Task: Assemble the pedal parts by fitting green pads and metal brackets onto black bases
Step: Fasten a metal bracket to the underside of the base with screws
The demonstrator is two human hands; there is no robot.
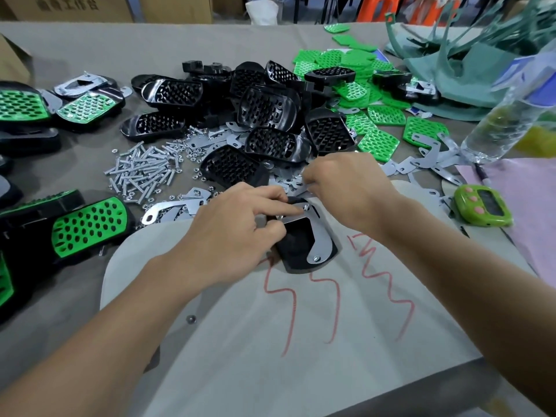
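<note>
A black pedal base [296, 251] lies underside up on a pale sheet [270, 341], with a metal bracket [322, 236] on it and a screw head [316, 259] at its near end. My left hand [237, 230] grips the base's left side, its index finger stretched to a screw [306, 207] at the far end. My right hand [346, 188] reaches just beyond the base into loose metal brackets [288, 183], fingers curled down among them; what they pinch is hidden. A pile of black bases [264, 115] and green pads [379, 115] lies further back.
Loose screws and nuts [141, 173] lie left of centre. Assembled green-and-black pedals [87, 227] sit at the left edge. A green timer [483, 207], a plastic bottle [499, 121] and more brackets [433, 158] are at the right. Cardboard boxes stand behind the table.
</note>
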